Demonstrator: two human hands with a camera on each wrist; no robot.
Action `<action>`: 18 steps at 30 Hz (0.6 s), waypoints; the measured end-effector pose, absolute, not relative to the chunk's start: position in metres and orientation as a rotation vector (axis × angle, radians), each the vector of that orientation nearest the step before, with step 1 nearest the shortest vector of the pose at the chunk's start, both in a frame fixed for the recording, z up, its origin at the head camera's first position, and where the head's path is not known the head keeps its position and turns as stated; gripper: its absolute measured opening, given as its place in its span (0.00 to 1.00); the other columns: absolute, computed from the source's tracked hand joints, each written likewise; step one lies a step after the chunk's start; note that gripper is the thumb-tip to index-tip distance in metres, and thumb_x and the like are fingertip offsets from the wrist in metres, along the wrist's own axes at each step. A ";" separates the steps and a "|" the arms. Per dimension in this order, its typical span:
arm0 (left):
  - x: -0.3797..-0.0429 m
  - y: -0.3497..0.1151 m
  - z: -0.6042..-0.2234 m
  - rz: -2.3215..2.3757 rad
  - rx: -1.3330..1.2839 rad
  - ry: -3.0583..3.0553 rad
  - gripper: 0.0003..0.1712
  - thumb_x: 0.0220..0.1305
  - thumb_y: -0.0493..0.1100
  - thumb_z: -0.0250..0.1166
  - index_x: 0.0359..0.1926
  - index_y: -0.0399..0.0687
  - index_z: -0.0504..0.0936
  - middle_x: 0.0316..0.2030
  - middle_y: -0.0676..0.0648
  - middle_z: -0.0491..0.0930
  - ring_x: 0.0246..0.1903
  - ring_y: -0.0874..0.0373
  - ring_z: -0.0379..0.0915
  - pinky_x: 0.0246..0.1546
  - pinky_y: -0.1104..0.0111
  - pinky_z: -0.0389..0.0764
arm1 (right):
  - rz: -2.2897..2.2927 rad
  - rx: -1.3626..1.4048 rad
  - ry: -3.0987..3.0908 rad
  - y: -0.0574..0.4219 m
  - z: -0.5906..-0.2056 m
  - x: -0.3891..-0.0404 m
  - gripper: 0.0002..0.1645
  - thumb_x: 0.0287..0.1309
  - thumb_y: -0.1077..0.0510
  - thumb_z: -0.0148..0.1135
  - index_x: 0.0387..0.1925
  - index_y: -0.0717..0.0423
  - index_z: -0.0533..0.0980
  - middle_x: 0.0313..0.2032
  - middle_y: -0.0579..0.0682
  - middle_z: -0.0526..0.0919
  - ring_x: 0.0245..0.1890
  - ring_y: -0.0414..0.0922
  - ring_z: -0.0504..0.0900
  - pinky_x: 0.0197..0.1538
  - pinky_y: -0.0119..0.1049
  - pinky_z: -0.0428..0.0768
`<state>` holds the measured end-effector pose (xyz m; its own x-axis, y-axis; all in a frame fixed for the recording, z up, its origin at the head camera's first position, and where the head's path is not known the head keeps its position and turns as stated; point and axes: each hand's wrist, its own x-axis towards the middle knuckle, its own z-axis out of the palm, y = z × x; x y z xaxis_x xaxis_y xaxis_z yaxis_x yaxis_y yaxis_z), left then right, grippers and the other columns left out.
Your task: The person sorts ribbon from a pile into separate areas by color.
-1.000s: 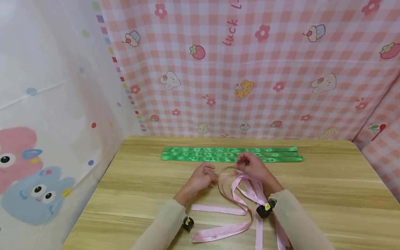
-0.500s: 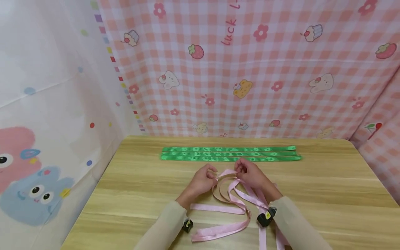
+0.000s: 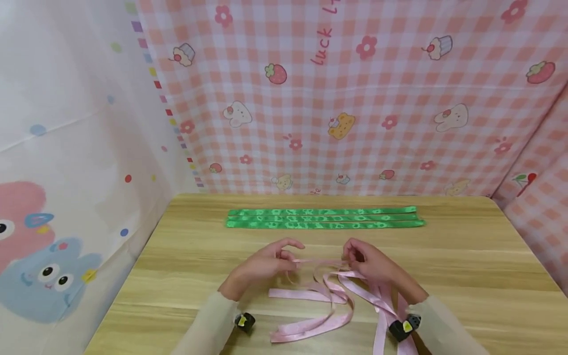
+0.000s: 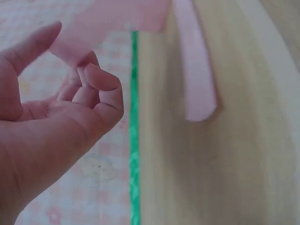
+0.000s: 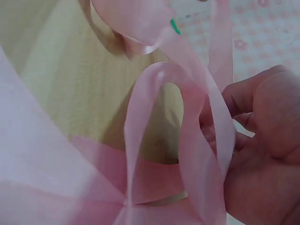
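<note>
In the head view a thin stretch of pink satin ribbon spans the gap between both hands, just above the table. My left hand pinches its left part, one finger held out straight; in the left wrist view the pink ribbon meets the curled fingertips. My right hand grips pink ribbon with curled fingers, and several loops hang beside the palm in the right wrist view. More pink ribbon lies loosely below, with flat ends to the left. The right fingertips are partly hidden by ribbon.
Three green ribbons lie straight, side by side, along the back of the wooden table. A pink checked cloth hangs behind the table, and a white printed cloth at the left.
Both hands have come nearer the front edge and moved apart, drawing the ribbon between them taut. My right hand has left the green ribbons' edge. The pink loops have shifted.
</note>
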<state>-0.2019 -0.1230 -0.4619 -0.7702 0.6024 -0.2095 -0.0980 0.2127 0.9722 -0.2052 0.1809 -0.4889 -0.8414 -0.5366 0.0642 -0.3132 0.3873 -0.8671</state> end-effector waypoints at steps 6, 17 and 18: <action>-0.197 -0.132 -0.441 1.727 0.609 1.852 0.26 0.68 0.32 0.60 0.65 0.40 0.66 0.33 0.48 0.81 0.32 0.56 0.77 0.41 0.66 0.80 | -1.395 -0.807 2.431 0.191 -0.471 -0.195 0.20 0.49 0.80 0.49 0.41 0.61 0.72 0.33 0.53 0.73 0.33 0.41 0.70 0.35 0.30 0.71; -0.187 -0.128 -0.411 1.746 0.671 2.102 0.21 0.68 0.35 0.63 0.60 0.46 0.73 0.38 0.37 0.81 0.20 0.65 0.62 0.22 0.75 0.65 | -1.637 -0.989 1.977 0.214 -0.426 -0.191 0.18 0.62 0.74 0.55 0.52 0.71 0.64 0.29 0.46 0.71 0.27 0.35 0.70 0.27 0.32 0.72; -0.186 -0.128 -0.409 1.735 0.671 2.127 0.21 0.67 0.35 0.64 0.60 0.46 0.74 0.37 0.38 0.82 0.20 0.65 0.62 0.22 0.75 0.65 | -1.656 -0.993 1.956 0.215 -0.422 -0.189 0.17 0.63 0.73 0.56 0.51 0.70 0.64 0.28 0.44 0.71 0.27 0.34 0.70 0.28 0.31 0.72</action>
